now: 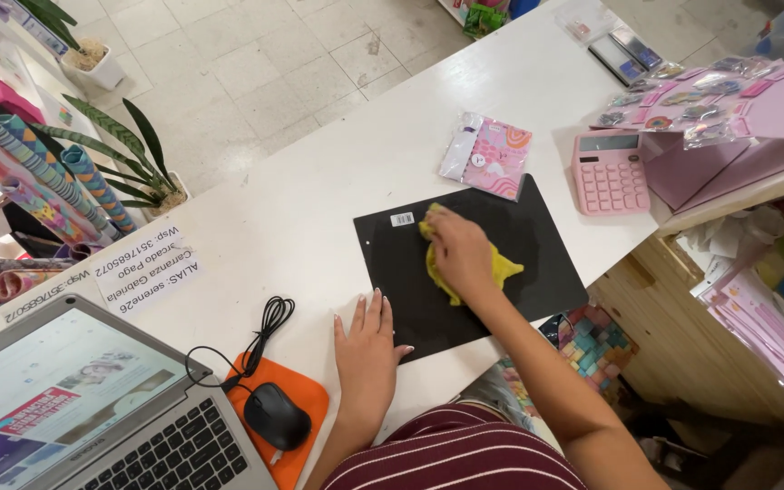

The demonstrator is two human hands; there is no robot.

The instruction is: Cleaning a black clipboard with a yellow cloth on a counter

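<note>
Near the front edge of the white desk (338, 181), a black mat (519, 263) lies flat, one corner reaching past the desk's edge. On the mat, the right hand (460, 254) presses down on a crumpled yellow cloth (501, 269), fingers curled narrow over it and holding it against the black surface; the cloth shows on both sides of the hand, well inside the mat. The left hand (367, 349) lies flat on the desk at the mat's near left corner, fingers spread fairly wide, the thumb touching the mat's edge, holding nothing. Just left of that hand, a black mouse (276, 416) sits on an orange pad (274, 408) with its cable coiled beside it, and a laptop (83, 408) stands open at the desk's near left corner. Beyond the mat's far edge lies a pink patterned packet (487, 156), touching the mat, and a pink calculator (608, 171) rests toward the desk's right edge. A white paper slip (142, 266) is stuck to the desk beyond the laptop.
</note>
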